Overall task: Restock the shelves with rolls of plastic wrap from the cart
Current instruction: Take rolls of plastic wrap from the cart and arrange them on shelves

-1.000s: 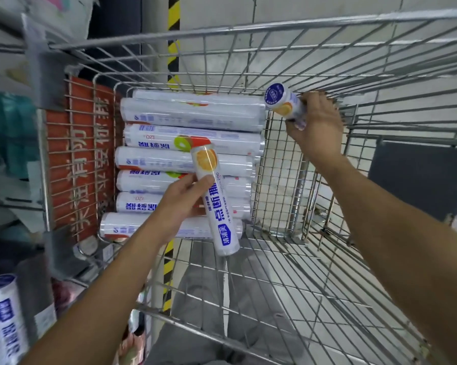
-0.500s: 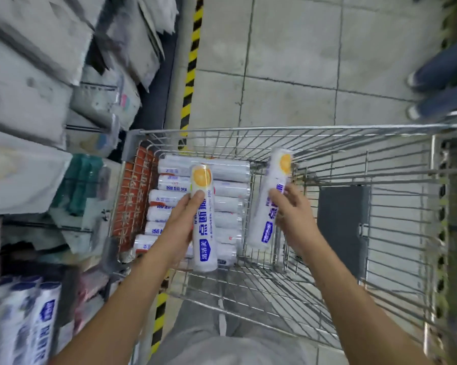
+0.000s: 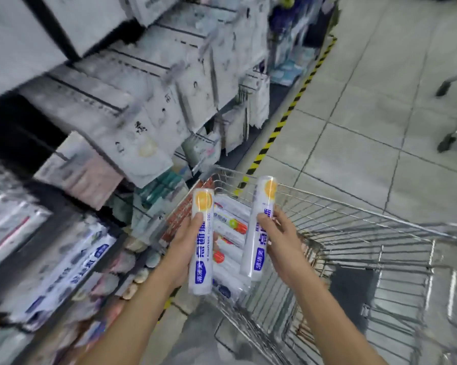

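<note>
Both hands are raised in front of the person, each wrapped around one upright roll of plastic wrap. Left hand (image 3: 186, 245) closes its fingers around the middle of the left roll (image 3: 201, 241), thumb laid up its front. Right hand (image 3: 280, 239) grips the right roll (image 3: 260, 229) from its outer side, fingers curled around the tube. The two rolls stand side by side, near each other but apart, each with an orange fruit picture at its top end.

Beyond and to the left of the hands rises the shelving (image 3: 95, 106), crowded with pale hanging packets, badly blurred. Lower down, left of the left forearm, lies a shelf row of rolls (image 3: 63, 272) in similar white and blue wrappers, probably where these two belong.

Below and to the right of the hands sits the wire cart (image 3: 367, 233). Inside it, directly beneath the hands, more rolls (image 3: 230, 227) lie stacked flat against its left side; the rest of the basket looks bare.

Likely risks: the smooth tubes are each held one-handed near the middle, so a slack grip could let one slide down into the cart or onto the floor. Reaching left, a roll end could snag the hanging packets. Pushing a new roll into the packed row might nudge shelved ones loose.
</note>
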### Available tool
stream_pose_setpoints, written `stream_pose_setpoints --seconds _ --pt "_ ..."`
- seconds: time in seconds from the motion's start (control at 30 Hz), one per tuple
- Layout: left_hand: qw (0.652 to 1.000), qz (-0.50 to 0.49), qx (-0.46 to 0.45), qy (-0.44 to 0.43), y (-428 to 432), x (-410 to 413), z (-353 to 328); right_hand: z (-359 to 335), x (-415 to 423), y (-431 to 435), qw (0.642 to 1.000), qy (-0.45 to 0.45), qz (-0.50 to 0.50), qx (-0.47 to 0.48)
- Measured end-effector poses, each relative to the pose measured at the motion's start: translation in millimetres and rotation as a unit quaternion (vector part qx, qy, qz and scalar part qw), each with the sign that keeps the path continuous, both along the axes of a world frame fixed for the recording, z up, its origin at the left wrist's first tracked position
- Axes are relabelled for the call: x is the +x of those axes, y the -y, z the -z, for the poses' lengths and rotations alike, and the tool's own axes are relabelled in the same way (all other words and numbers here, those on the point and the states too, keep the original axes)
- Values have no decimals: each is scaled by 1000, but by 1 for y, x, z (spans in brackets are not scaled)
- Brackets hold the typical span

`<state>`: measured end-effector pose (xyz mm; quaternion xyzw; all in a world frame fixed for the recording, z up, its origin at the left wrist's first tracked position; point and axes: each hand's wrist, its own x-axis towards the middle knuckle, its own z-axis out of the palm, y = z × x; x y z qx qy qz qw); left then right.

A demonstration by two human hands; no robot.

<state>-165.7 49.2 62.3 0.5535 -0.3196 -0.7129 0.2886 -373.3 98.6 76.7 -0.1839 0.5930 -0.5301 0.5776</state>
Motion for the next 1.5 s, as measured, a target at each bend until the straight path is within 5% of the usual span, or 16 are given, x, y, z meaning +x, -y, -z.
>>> stream_pose_setpoints --seconds 0.43,0.9,1.23,1.5 --pt "952 -286 -103 18 -167 125 -62 -65 138 -42 940 -21 -326 -96" --pt "788 -597 -144 45 -454 340 -114 -150 429 -222 768 -21 -607 -204" --pt "671 -710 -177 121 -685 442 -156 -176 610 -423 657 36 -717 -228" --pt "601 -761 -195 144 -760 519 -164 -191 716 -490 590 51 -768 -244"
